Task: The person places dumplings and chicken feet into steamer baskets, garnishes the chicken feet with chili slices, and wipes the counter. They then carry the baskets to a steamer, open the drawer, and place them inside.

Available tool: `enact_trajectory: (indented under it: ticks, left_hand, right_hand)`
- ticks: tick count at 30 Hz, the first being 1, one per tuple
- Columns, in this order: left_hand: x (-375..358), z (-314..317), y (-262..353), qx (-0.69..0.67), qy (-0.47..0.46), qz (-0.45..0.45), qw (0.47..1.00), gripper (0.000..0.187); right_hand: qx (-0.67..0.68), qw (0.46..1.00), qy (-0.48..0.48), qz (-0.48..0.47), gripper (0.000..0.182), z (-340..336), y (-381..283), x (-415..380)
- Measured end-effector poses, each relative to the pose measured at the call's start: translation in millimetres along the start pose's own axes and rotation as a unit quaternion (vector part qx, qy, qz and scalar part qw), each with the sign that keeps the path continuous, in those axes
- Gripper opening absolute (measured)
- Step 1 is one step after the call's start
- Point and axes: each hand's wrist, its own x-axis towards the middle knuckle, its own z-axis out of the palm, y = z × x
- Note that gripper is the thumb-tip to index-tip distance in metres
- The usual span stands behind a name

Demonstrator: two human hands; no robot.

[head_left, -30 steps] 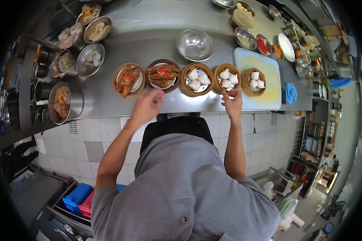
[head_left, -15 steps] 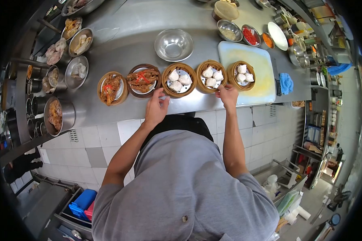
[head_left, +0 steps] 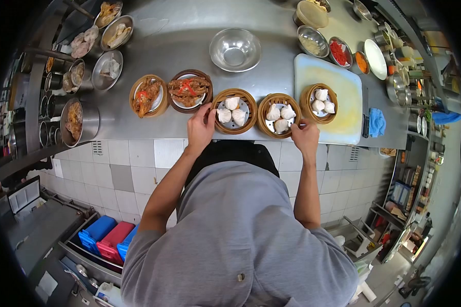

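Five small round bamboo steamers stand in a row along the counter. My left hand (head_left: 201, 125) has its fingers on the left rim of the middle steamer (head_left: 215, 123), which holds three white pleated dumplings (head_left: 232, 103) on a perforated liner. With its fingers pinched, my right hand (head_left: 306, 136) grips the right front rim of the fourth steamer (head_left: 262, 124), also with three dumplings (head_left: 280, 125). The fifth steamer (head_left: 306, 111), with similar dumplings, rests partly on a cutting board. To the left, a dark-rimmed steamer (head_left: 210, 84) and a lighter one (head_left: 164, 105) hold brown sauced chicken feet with red strips.
A steel bowl (head_left: 235, 49) stands behind the row. The white cutting board (head_left: 347, 102) lies right, beside a knife (head_left: 365, 115) and blue cloth (head_left: 377, 123). Bowls of ingredients sit at both sides, including a red one (head_left: 338, 52). The counter's front edge is close.
The middle and fourth steamers have come nearer to me, out of line with the others. My left hand has moved onto the middle steamer's rim, and its dumplings sit turned. The view has shifted.
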Motion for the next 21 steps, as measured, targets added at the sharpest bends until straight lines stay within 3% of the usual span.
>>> enact_trajectory:
  ticks: [13, 14, 21]
  left_hand:
    - [-11.8, 14.9, 13.0, -0.076, -0.061, -0.026, 0.995, 0.025]
    - [-12.7, 19.4, 8.8, -0.089, -0.095, -0.048, 0.990, 0.032]
    - [-11.5, 13.7, 22.4, -0.021, -0.186, 0.022, 0.982, 0.075]
  right_hand:
    - [0.052, 0.997, -0.041, -0.031, 0.030, -50.3, -35.1, -29.9]
    - [0.058, 0.996, -0.049, -0.041, 0.030, -45.0, -35.3, -27.5]
    - [0.047, 0.987, -0.059, -0.145, 0.027, -7.7, -68.7, -17.4]
